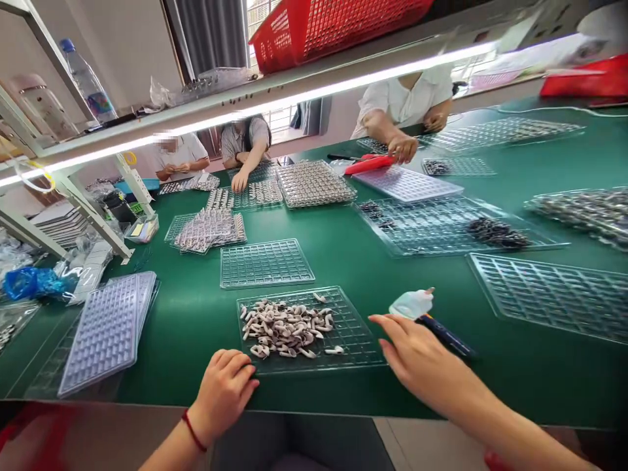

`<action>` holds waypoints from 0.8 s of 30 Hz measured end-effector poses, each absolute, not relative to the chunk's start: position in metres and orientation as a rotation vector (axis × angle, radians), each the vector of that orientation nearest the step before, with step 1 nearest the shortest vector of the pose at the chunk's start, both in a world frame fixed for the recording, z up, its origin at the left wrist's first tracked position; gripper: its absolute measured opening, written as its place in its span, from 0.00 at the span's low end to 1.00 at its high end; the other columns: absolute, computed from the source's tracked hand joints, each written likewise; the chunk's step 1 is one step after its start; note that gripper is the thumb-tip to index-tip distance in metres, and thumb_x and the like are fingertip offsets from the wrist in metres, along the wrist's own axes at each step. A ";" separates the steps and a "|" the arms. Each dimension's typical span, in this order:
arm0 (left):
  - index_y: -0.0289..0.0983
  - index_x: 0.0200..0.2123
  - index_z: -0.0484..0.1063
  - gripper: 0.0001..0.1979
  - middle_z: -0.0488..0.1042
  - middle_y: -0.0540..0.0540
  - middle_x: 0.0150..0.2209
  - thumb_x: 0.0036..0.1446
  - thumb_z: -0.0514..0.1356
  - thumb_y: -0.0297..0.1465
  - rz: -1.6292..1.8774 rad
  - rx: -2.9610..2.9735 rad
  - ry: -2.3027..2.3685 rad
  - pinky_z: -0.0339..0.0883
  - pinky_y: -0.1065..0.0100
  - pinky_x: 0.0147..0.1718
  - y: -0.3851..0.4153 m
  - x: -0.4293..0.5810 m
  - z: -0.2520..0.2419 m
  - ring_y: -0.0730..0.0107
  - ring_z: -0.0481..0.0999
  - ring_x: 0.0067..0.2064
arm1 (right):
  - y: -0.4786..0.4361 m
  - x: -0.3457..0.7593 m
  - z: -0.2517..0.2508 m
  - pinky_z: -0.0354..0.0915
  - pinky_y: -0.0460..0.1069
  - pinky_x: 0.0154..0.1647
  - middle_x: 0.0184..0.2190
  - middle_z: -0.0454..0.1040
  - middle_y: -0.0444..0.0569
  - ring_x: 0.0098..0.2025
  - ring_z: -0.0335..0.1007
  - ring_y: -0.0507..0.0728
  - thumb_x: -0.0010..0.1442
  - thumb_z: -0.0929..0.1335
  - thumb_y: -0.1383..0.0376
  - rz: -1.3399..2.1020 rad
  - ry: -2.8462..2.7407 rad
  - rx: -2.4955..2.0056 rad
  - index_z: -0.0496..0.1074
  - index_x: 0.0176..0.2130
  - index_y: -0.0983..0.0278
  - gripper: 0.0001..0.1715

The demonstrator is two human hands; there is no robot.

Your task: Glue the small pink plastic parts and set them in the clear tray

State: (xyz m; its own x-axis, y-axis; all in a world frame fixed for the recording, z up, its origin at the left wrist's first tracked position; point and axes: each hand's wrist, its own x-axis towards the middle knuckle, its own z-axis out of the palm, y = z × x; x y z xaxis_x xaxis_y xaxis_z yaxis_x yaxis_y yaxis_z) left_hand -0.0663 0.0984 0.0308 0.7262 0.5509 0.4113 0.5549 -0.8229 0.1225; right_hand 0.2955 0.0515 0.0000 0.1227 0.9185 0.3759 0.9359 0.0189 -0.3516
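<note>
A clear plastic tray (358, 340) lies in front of me, with a heap of small whitish curved pieces (284, 327) mostly on its left half. My left hand (226, 386) is closed at the tray's near left corner, fingers curled against the edge and thumb below it. Just past the tray's right side, my right hand (415, 350) is open, fingers stretched forward and thumb apart, holding nothing. Beyond its fingertips lies a crumpled pale cloth or wrap (411, 304) with a small tip sticking out. A dark blue pen-like tool (446, 335) lies beside it, partly behind my hand.
An unfilled clear tray (266, 263) lies behind mine. Stacked white trays (105, 330) stand left; another clear tray (554, 294) lies right. Across the green table (196, 314), several people work among filled trays (314, 183). A lit shelf (294, 98) with a red basket (338, 33) spans overhead.
</note>
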 end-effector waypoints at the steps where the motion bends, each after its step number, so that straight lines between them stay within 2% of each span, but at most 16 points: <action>1: 0.37 0.40 0.75 0.05 0.78 0.43 0.40 0.62 0.59 0.27 -0.631 -2.914 -0.924 0.70 0.57 0.46 0.102 -0.066 0.031 0.60 0.77 0.44 | 0.052 0.287 -0.007 0.70 0.64 0.50 0.44 0.77 0.60 0.47 0.75 0.68 0.61 0.59 0.62 -0.026 -1.795 -1.903 0.74 0.46 0.61 0.20; 4: 0.37 0.37 0.74 0.05 0.78 0.44 0.40 0.61 0.58 0.26 -0.577 -2.922 -0.896 0.69 0.56 0.47 0.108 -0.075 0.034 0.60 0.76 0.44 | 0.046 0.270 -0.021 0.72 0.62 0.48 0.44 0.78 0.60 0.46 0.76 0.66 0.63 0.57 0.62 0.047 -1.834 -1.900 0.72 0.49 0.65 0.21; 8: 0.38 0.36 0.75 0.05 0.77 0.43 0.39 0.61 0.58 0.26 -0.618 -2.888 -0.995 0.70 0.58 0.44 0.107 -0.105 0.038 0.61 0.76 0.41 | 0.045 0.259 -0.019 0.74 0.57 0.42 0.43 0.79 0.55 0.44 0.77 0.62 0.67 0.57 0.63 0.122 -1.892 -1.841 0.72 0.50 0.62 0.20; 11: 0.40 0.37 0.77 0.05 0.77 0.44 0.38 0.60 0.60 0.29 -0.597 -2.923 -1.050 0.70 0.59 0.43 0.107 -0.125 0.044 0.62 0.76 0.40 | 0.080 0.257 -0.012 0.71 0.56 0.49 0.45 0.77 0.53 0.48 0.74 0.59 0.68 0.60 0.65 0.142 -1.939 -1.769 0.73 0.49 0.63 0.16; 13: 0.41 0.40 0.78 0.06 0.78 0.44 0.39 0.60 0.61 0.33 -0.602 -2.950 -1.075 0.71 0.60 0.44 0.114 -0.130 0.051 0.62 0.77 0.40 | 0.118 0.259 -0.006 0.68 0.59 0.53 0.51 0.73 0.52 0.52 0.71 0.58 0.67 0.65 0.62 0.139 -1.964 -1.732 0.71 0.51 0.64 0.14; 16: 0.41 0.45 0.77 0.11 0.79 0.43 0.42 0.64 0.57 0.35 -0.614 -2.911 -1.219 0.72 0.60 0.46 0.144 -0.119 0.063 0.61 0.78 0.44 | 0.174 0.261 0.001 0.67 0.61 0.53 0.56 0.69 0.53 0.54 0.69 0.60 0.66 0.67 0.59 0.139 -1.985 -1.731 0.69 0.54 0.62 0.18; 21: 0.40 0.54 0.73 0.17 0.74 0.43 0.57 0.67 0.52 0.35 -0.471 -2.885 -1.282 0.65 0.60 0.58 0.233 -0.072 0.063 0.61 0.73 0.57 | 0.213 0.264 -0.001 0.70 0.58 0.49 0.53 0.71 0.52 0.49 0.71 0.58 0.66 0.67 0.59 0.214 -2.034 -1.744 0.70 0.53 0.63 0.18; 24: 0.39 0.54 0.74 0.18 0.74 0.43 0.57 0.67 0.52 0.38 -0.350 -2.872 -1.333 0.65 0.60 0.58 0.267 -0.055 0.052 0.61 0.72 0.58 | 0.207 0.263 -0.006 0.70 0.58 0.49 0.52 0.71 0.52 0.49 0.72 0.58 0.66 0.67 0.59 0.270 -2.065 -1.719 0.70 0.52 0.63 0.17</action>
State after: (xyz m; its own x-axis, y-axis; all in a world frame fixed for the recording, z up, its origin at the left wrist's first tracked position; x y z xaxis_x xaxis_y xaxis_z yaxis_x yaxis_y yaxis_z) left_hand -0.0548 0.2670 0.0516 0.6256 0.7592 0.1799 0.7495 -0.6488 0.1314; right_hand 0.2630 0.2072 -0.0064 -0.1325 0.9697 0.2053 0.8845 0.2092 -0.4171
